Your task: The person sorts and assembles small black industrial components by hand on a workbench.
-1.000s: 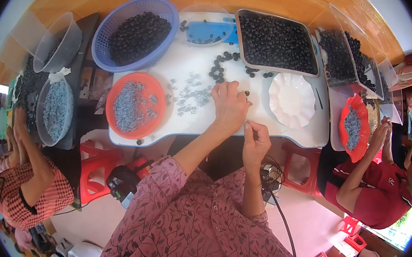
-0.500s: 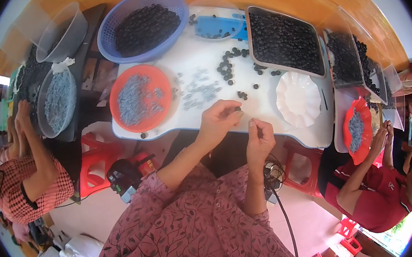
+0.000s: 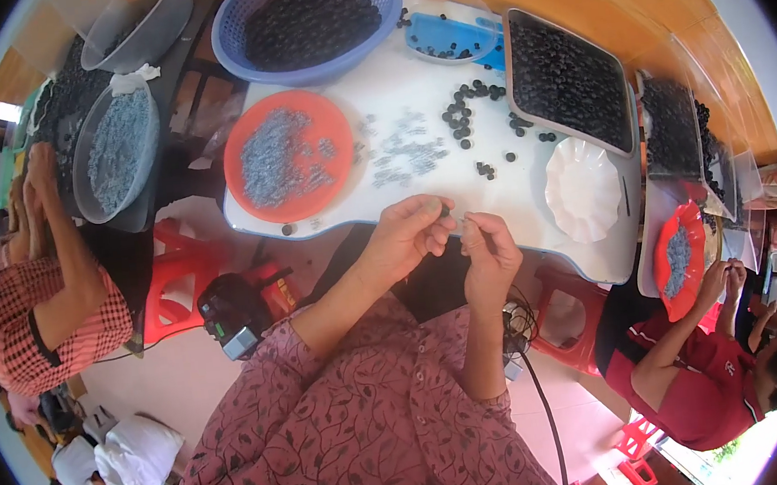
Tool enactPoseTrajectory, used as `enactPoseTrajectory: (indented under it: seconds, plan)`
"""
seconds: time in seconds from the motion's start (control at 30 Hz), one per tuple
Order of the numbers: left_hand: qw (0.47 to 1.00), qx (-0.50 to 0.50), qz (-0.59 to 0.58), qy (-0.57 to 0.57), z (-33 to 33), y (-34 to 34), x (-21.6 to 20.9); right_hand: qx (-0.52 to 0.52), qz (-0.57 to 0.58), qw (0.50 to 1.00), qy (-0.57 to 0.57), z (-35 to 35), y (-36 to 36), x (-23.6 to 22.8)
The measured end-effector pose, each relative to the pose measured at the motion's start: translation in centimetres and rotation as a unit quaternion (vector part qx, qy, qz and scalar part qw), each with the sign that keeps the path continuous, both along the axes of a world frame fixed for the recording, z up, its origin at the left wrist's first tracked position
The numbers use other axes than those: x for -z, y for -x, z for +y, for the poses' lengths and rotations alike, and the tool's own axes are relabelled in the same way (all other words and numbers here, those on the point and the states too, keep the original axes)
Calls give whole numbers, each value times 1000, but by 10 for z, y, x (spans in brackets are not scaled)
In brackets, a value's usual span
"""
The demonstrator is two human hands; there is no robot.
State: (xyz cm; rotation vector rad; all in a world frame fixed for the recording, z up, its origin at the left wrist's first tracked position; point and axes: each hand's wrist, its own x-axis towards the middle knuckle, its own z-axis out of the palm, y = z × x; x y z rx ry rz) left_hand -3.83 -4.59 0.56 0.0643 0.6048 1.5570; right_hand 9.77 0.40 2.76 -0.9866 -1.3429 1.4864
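Observation:
Just past the table's near edge, my left hand (image 3: 407,239) pinches a small black round part (image 3: 445,210) between thumb and fingers. Close beside it, my right hand (image 3: 489,250) is closed at the fingertips; a tiny pale piece seems to show there, too small to name. The fingertips of both hands nearly meet. Beyond them on the white table (image 3: 385,205) lie several loose black round parts (image 3: 459,116) and a scatter of small grey-blue pieces (image 3: 408,152). More of these grey-blue pieces are heaped on a red plate (image 3: 338,186) to the left.
A blue basket (image 3: 235,56) of black parts stands at the back, beside a blue tray (image 3: 429,33). A metal tray (image 3: 517,104) full of black parts and a white scalloped dish (image 3: 580,188) are on the right. Co-workers sit at both sides, near red stools (image 3: 569,323).
My hands have come closer together, the right one nearer the black part in the left. The whole view has shifted, so the table appears further right.

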Motion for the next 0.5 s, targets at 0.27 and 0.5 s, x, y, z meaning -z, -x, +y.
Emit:
enactPoseTrajectory:
  seconds: [0.27,0.5]
  plan:
    - [999,-23,-28,2,-8,2,5,-35,6,999,-9,-6,13,2]
    - [999,-29,-37,14,-12,2,6,-42,-5,999,-8,-9,14,3]
